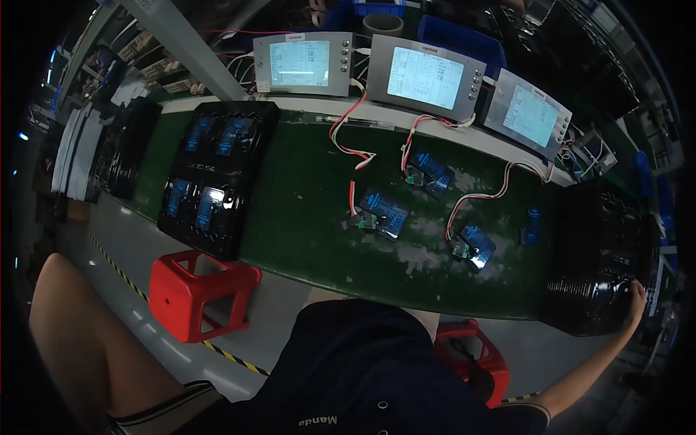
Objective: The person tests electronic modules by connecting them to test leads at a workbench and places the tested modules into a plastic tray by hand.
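The black plastic trays (210,181) look glossy and moulded, throwing back light. The green surface (290,217) appears matt, its finish scuffed in pale, rough patches. The red plastic stool (174,301) is smooth with a soft sheen; the dark blue shirt (348,362) is matt cloth.

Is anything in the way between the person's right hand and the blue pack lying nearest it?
Yes, the black tray stack stands between them: the right hand is at its outer edge, and the blue pack lies on the bench past its inner side.
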Demonstrator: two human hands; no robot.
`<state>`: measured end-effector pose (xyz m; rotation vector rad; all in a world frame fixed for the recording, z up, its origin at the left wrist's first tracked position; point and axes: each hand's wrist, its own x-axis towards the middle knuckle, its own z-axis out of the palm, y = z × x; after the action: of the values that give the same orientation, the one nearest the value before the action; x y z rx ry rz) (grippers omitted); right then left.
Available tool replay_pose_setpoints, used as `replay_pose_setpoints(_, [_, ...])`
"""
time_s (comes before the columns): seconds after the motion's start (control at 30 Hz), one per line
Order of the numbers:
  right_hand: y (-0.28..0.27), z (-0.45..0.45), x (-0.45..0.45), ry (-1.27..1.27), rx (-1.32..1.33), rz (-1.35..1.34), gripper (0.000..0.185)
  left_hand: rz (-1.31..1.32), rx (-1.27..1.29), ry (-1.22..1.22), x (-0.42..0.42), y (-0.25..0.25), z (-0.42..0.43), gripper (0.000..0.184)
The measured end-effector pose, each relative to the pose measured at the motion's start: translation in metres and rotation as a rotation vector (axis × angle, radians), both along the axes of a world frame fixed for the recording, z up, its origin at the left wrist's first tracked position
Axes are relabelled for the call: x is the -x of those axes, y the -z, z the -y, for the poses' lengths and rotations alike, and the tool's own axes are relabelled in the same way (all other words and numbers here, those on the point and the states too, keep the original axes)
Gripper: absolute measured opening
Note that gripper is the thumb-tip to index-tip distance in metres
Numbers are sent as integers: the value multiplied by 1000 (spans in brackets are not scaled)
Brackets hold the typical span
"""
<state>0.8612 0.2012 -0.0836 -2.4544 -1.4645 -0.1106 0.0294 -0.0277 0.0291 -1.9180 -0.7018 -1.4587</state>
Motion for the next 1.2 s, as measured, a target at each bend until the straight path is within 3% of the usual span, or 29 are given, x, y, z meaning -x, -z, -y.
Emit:
replay_pose_setpoints(0.2, [-58,17,31,-51,-248,-106,44,17,-16,30,-3,1,-3,41])
replay_pose_setpoints(0.33, [-92,46,137,-207,-518,-407,45,277,51,43,3,12,2,40])
replay_pose_setpoints(0.4, [-92,58,202,-303,-584,-642,46,492,227,98,5,26,-7,39])
replay_pose_setpoints(0.53, [-60,66,340,-449,-530,-1187,48,634,1119,268,-28,66,-52,44])
replay_pose_setpoints(0.6, [-33,68,418,-535,-495,-1376,45,838,1265,427,-55,99,-66,60])
replay_pose_setpoints(0.67, [-6,72,499,-647,-476,-1513,40,976,1214,423,-63,126,-71,61])
replay_pose_setpoints(0.7, [-14,83,545,-564,-450,-1572,37,1085,1359,391,-52,104,-66,57])
replay_pose_setpoints(0.77, [17,79,551,-882,-268,-1675,38,1163,1336,382,-15,105,-54,47])
replay_pose_setpoints(0.83, [10,78,572,-999,-127,-1706,37,1190,1113,235,22,108,-31,52])
replay_pose_setpoints(0.93, [9,66,572,-956,-140,-1549,31,1243,1069,-207,134,138,35,87])
replay_pose_setpoints(1.03, [17,53,560,-898,-152,-1486,24,1332,1149,-87,204,98,75,70])
replay_pose_setpoints(1.13, [21,54,564,-906,-150,-1487,21,1282,1240,-172,263,105,90,61])
replay_pose_setpoints(1.2, [23,56,569,-923,-73,-1485,19,1204,1454,-205,296,112,79,64])
